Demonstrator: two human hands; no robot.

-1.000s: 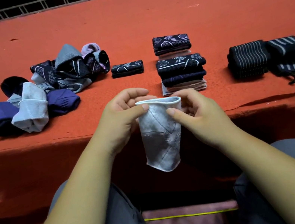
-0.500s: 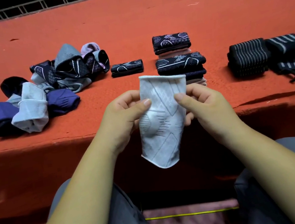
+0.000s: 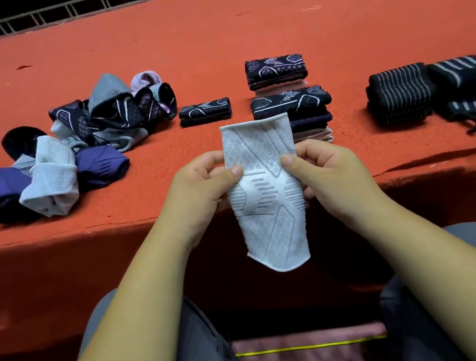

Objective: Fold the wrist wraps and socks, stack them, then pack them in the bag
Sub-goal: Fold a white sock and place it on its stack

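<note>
A light grey patterned sock point(image 3: 268, 206) hangs flat and upright in front of the table edge. My left hand point(image 3: 200, 190) pinches its left side with thumb on the front, and my right hand point(image 3: 324, 171) pinches its right side the same way. Behind the sock stands a stack of folded dark and pink socks point(image 3: 298, 115), with a second folded stack point(image 3: 276, 70) farther back. One folded dark sock point(image 3: 204, 112) lies alone to the left. Rolled black striped wrist wraps point(image 3: 399, 94) sit at the right.
An unfolded heap of grey, dark and purple socks point(image 3: 113, 113) lies at the left of the red cloth-covered table point(image 3: 203, 27), with blue and pale ones point(image 3: 48, 178) nearer. A loose striped wrap point(image 3: 468, 88) lies far right. A railing runs behind the table.
The sock's top edge has risen and the sock has been spread out flat to its full length; both hands now grip lower on its sides, near the middle.
</note>
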